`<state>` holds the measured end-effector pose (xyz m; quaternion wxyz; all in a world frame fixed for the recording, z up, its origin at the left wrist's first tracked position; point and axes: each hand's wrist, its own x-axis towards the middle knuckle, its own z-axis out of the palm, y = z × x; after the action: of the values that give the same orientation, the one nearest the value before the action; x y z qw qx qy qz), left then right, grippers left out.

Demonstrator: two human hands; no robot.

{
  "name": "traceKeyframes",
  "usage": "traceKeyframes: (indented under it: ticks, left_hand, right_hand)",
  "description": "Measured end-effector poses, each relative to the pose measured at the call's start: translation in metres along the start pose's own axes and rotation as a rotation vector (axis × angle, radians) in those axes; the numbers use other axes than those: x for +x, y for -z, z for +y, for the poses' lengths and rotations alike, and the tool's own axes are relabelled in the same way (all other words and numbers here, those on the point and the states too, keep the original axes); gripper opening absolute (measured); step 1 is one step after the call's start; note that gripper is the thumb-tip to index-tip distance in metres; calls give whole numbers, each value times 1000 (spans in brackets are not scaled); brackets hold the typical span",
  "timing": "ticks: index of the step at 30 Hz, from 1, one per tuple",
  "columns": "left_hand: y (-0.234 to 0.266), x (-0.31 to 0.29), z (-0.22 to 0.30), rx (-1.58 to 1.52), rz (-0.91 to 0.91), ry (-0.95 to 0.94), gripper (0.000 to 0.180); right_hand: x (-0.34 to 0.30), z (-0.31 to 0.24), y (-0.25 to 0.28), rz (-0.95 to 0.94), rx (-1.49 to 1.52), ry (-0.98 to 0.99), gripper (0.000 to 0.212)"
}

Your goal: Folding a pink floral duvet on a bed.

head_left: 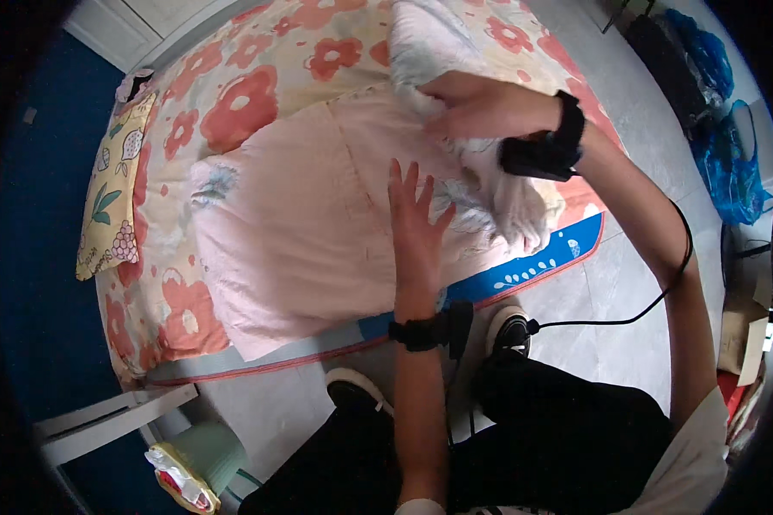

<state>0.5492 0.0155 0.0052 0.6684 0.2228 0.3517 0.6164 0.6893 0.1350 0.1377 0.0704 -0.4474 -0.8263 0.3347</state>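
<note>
Head view, looking down: a pink blanket (301, 223) fills the middle of the frame, spread on a bed covered in a flowered sheet (240, 103). My left hand (416, 210) comes up from the lower edge and is over the blanket just right of centre, its fingers fanned wide and pointing to the top of the frame; it has hold of nothing that I can see, and I cannot tell whether it presses on the fabric or hangs just above. My right hand (481, 107) reaches in from the right, above and to the right of the left one, fingers pointing left across the pale rumpled cloth (438, 47) at upper centre. Its fingers look fairly straight, but whether they pinch a fold I cannot tell. The blanket's long axis runs roughly from lower left to upper right. Its broad, flatter part lies left of both hands, with my left hand nearer; the whitish bunched folds (524, 219) lie at its right end, below my right wrist. A yellow fruit-print pillow (116, 197) lies along the bed's left side, well apart from my hands, and a blue mat (532, 270) shows along the near edge.
</note>
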Motion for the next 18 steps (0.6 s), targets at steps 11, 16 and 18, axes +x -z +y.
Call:
traceKeyframes:
  ticks: [11, 16, 18]
  left_hand:
    - [172, -77, 74, 231, 418, -481, 56]
    - [183, -77, 119, -313, 471, -154, 75]
    - [193, -74, 107, 55, 548, -108, 75]
  right_hand:
    - [103, -204, -213, -76, -69, 215, 45]
    - [165, -196, -262, -203, -38, 131, 51]
    - [204, -178, -277, 52, -142, -6, 55]
